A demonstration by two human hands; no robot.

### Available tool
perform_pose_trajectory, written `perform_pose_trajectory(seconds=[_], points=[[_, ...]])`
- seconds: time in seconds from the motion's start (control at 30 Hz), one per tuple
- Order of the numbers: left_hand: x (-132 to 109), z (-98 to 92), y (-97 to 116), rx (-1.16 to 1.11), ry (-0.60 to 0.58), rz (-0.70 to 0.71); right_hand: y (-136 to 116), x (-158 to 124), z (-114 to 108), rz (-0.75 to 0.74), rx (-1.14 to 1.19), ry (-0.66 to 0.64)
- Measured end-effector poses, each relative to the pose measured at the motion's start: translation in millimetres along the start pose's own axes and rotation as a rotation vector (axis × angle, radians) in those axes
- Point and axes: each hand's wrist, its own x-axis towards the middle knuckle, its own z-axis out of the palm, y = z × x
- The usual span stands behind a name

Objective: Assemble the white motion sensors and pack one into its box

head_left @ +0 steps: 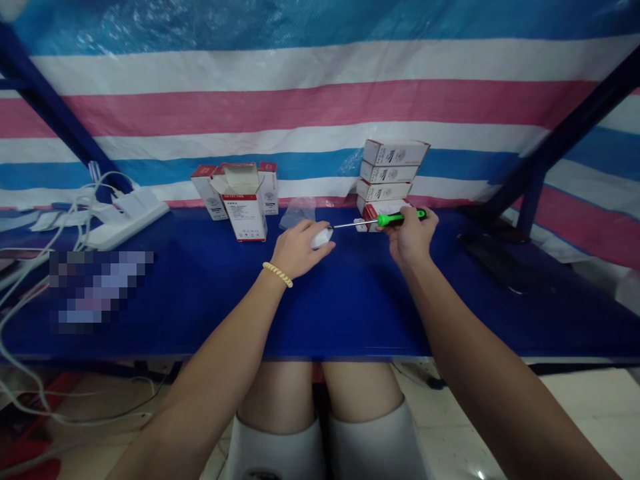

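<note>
Blue table (345, 313), screwdriver (389, 219) in right hand (413, 239) (left hand (295, 249): white piece (321, 239))

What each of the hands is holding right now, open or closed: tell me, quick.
Left hand: closed, holding a small white object.
Right hand: closed, holding a green-and-black screwdriver by its handle.

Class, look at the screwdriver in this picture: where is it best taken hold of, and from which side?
I'd grip the screwdriver by its thick green-and-black handle, coming from the right, as the right hand does. It points sideways, handle rightmost; its thin metal shaft runs left toward the white piece in the left hand, likely offering less purchase.
</note>
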Motion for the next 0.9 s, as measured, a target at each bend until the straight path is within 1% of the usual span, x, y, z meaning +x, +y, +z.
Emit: perform_pose_trajectory(seconds=[0.1,0.23,0.33,0.4,0.5,0.63,0.73,0.9], points=[[0,1.1,1,-0.038,0.076,0.015,-3,-2,1,0.031,0.027,-0.015],[1,0.8,4,-0.100,0.221,0.047,-7,-5,1,0.072,0.076,-0.050],[3,-1.9,8,-0.128,0.305,0.067,-10,-7,2,0.064,0.098,-0.063],[5,-4.7,11,-0.130,0.342,0.046,-11,-9,3,0.049,0.107,-0.072],[6,-8.1,15,-0.125,0.378,0.029,-13,-11,4,0.028,0.106,-0.095],[5,-7.9,17,-0.109,0.391,0.106,-13,-12,4,-0.007,0.095,-0.118],[4,-5.5,16,-0.091,0.382,0.122,-12,-13,4,-0.025,0.082,-0.139],[5,-5.8,17,-0.105,0.399,0.162,-15,-15,6,-0.007,0.081,-0.100]])
